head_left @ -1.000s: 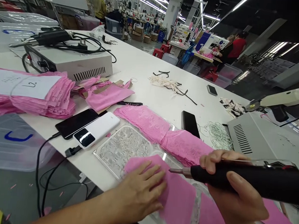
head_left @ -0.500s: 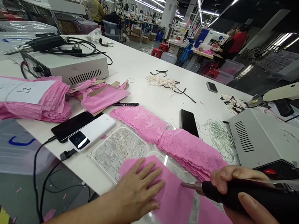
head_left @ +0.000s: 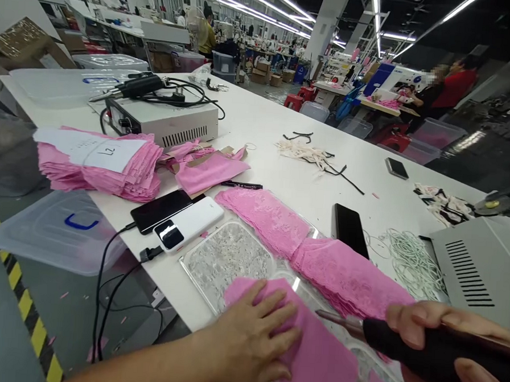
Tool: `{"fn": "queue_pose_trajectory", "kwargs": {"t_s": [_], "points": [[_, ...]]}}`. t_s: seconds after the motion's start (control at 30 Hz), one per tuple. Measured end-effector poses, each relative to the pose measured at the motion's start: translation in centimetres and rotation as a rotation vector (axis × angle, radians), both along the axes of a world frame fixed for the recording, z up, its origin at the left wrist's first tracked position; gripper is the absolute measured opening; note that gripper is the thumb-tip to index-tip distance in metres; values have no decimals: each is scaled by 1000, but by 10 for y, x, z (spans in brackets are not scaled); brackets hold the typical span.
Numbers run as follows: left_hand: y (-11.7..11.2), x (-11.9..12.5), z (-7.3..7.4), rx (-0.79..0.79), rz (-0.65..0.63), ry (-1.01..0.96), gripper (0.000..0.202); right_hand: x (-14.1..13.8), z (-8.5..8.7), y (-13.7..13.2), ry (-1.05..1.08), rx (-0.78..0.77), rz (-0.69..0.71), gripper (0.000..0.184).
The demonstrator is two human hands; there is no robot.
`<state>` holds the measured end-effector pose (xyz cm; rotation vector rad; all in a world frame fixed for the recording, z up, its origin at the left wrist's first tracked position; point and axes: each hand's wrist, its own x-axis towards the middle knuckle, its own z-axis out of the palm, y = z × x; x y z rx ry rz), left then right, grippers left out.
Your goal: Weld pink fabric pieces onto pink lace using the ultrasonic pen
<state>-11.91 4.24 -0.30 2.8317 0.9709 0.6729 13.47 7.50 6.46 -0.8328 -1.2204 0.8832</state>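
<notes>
My left hand (head_left: 247, 341) lies flat with fingers spread on a pink lace piece (head_left: 319, 354) at the table's near edge. The lace rests on a scratched clear plate (head_left: 228, 258). My right hand (head_left: 447, 346) is wrapped round a black hand-held cutting tool (head_left: 426, 351); its metal tip (head_left: 329, 316) points left, just above the lace and close to my left fingers. Two more pink lace pieces (head_left: 304, 239) lie in a row behind the plate.
A stack of pink pieces with a paper label (head_left: 98, 163) sits at left by a grey control box (head_left: 168, 121). A phone and white power bank (head_left: 176, 218) lie nearby. A second phone (head_left: 350, 229), cord loops (head_left: 409, 262) and another box (head_left: 477, 271) sit at right. People work behind.
The view has swung left and down. My right hand and the tool have slid right and lower in the view. My left hand stays flat on the lace.
</notes>
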Motion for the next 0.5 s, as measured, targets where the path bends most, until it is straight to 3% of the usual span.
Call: {"fn": "queue_pose_trajectory", "kwargs": {"t_s": [0.2,0.5], "points": [[1,1,6,-24,-18,-42,42,-48,6,26,57,25,63,18],[1,1,5,-27,-9,-63,42,-60,1,36,42,32,135,13]]}}
